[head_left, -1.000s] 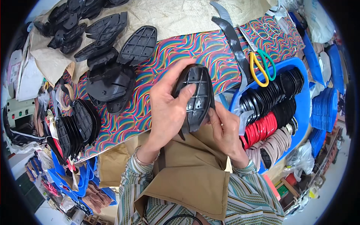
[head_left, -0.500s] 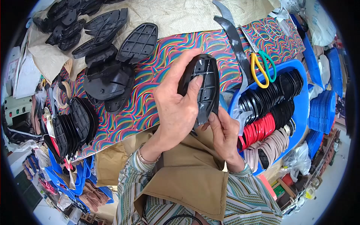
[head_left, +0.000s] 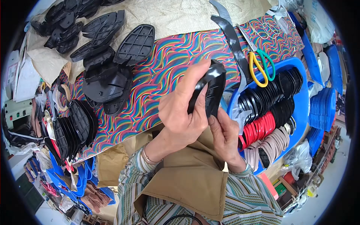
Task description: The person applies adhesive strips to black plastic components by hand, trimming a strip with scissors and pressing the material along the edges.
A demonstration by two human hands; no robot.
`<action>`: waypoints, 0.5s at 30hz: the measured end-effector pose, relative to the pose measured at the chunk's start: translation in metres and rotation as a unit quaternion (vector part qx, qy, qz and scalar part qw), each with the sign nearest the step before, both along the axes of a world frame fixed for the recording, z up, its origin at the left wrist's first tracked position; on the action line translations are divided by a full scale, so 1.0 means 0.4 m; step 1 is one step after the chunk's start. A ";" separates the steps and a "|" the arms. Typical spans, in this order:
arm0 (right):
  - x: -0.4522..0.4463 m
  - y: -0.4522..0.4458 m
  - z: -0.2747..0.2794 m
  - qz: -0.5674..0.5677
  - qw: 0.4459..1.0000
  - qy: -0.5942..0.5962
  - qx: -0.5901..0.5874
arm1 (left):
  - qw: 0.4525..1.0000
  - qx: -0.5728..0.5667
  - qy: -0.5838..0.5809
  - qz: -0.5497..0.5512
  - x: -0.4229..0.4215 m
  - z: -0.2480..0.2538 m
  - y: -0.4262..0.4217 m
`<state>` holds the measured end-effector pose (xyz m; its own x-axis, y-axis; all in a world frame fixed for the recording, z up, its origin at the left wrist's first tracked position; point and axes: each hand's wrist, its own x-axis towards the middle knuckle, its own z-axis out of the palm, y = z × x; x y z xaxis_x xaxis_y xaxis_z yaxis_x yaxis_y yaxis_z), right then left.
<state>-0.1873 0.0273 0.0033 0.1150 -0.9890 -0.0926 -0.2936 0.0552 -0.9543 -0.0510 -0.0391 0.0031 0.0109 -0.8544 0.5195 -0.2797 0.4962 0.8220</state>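
A glossy black moulded piece (head_left: 214,88) is held up over the front edge of the patterned table, tilted so that its ribbed face shows only partly. My left hand (head_left: 183,107) is closed round its left side, with the thumb across the ribbed face. At its lower end my right hand (head_left: 225,137) pinches the edge between thumb and fingers. Similar black ribbed pieces (head_left: 135,44) lie in a loose pile at the upper left of the table. More of them (head_left: 71,131) stand in a row at the table's left front.
Scissors (head_left: 257,69) with yellow and green handles lie beside a black strip (head_left: 234,47) on the patterned cloth (head_left: 172,52). At the right, a blue bin (head_left: 303,108) holds rows of black, red and beige pieces. Blue trays (head_left: 321,110) are stacked beyond it.
The black piece has turned in my hands, so its ribbed face shows less than before. My left hand has moved to the right and rotated with it. My right hand keeps its pinch.
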 end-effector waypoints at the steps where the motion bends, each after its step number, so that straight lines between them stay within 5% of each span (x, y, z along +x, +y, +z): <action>1: 0.002 0.001 -0.003 -0.001 1.000 0.000 0.000 | 1.000 -0.017 -0.001 0.002 -0.001 -0.003 0.001; 8: 0.017 0.017 -0.022 -0.024 0.999 0.010 -0.020 | 0.997 -0.070 -0.019 0.029 0.001 -0.026 0.000; 12: -0.029 0.025 -0.022 0.136 0.990 -0.019 0.022 | 0.991 0.042 0.114 0.059 0.018 -0.031 -0.019; 15: -0.033 -0.002 -0.037 0.073 0.994 -0.082 -0.005 | 0.968 0.094 0.227 0.047 0.026 -0.011 -0.026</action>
<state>-0.2004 0.0266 -0.0115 0.2692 -0.9617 -0.0512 -0.1387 0.0139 -0.9902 -0.0406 -0.0495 -0.0013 0.2834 -0.9179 0.2776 0.0950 0.3149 0.9444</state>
